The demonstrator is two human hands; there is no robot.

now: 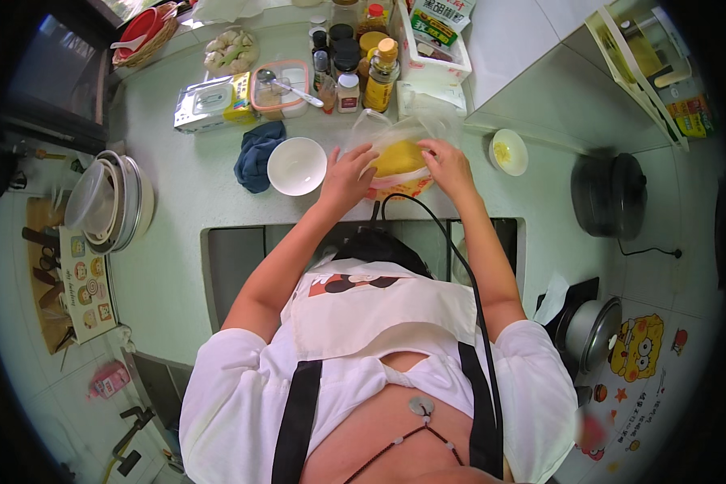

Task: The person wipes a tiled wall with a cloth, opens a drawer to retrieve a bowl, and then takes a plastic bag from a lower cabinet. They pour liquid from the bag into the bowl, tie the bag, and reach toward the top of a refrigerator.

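A clear plastic bag (pixel 418 129) stands on the counter in front of me, its mouth pulled wide and yellow powdery or grainy contents (pixel 398 158) showing inside; red-orange print marks its lower front. My left hand (pixel 349 179) grips the bag's left rim, fingers curved. On the opposite side, my right hand (pixel 450 168) pinches the rim between thumb and fingers. Just left of my left hand sits a white bowl (pixel 297 166) with nothing visible in it. A small white bowl (pixel 508 152) with a little yellow food stands to the right of my right hand.
A dark blue cloth (pixel 260 156) lies beside the white bowl. Behind are a glove box (pixel 213 102), a lidded container (pixel 280 87) with a spoon, and several seasoning bottles (pixel 381 76). Stacked basins (pixel 113 202) stand left, a black pot (pixel 609 194) right. An opening edges the counter before me.
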